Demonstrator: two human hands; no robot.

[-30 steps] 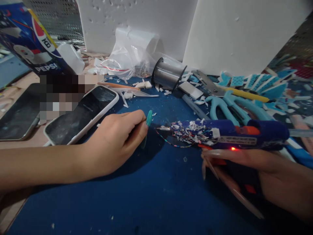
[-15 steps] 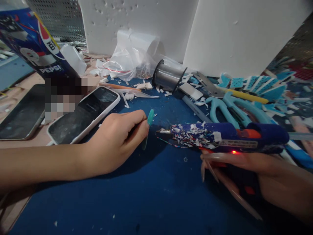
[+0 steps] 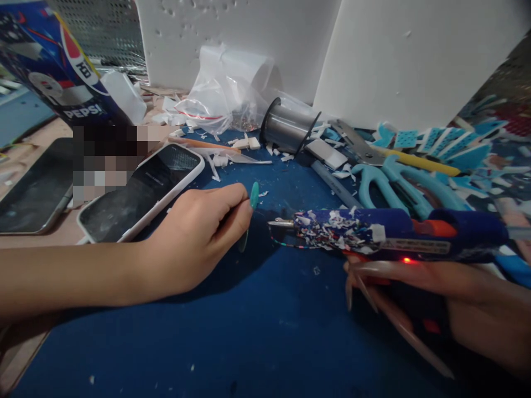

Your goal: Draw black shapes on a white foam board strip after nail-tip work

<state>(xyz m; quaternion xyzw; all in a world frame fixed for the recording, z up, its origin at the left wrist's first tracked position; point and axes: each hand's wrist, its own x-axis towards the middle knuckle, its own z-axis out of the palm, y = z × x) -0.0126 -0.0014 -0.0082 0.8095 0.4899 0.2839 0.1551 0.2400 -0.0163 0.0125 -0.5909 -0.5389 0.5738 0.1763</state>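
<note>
My left hand (image 3: 203, 237) is closed in a pinch above the blue work surface (image 3: 265, 337). A small teal oval (image 3: 254, 194) sticks up at its fingertips; whether it is a held piece or a long nail I cannot tell. Close to the right, the metal tip of a blue hot glue gun (image 3: 398, 226) points at these fingertips without touching them. Its front is crusted with white and coloured scraps, and a red light glows on its side. My right hand (image 3: 468, 309), with long pale nails, is wrapped round the gun's handle. A thin multicoloured strand (image 3: 286, 244) hangs below the nozzle.
Two phones (image 3: 141, 193) (image 3: 37, 185) and a Pepsi cup (image 3: 70, 72) stand on the left. Behind are a plastic bag (image 3: 226, 94), a wire spool (image 3: 288, 128) and white foam boards (image 3: 385, 61). Blue-handled scissors (image 3: 373, 185), a yellow-handled tool (image 3: 423, 160) and foam scraps lie right.
The glue gun and my right hand have shifted slightly right, widening the gap between nozzle and left fingertips. My left hand stays almost still, in the same pinch.
</note>
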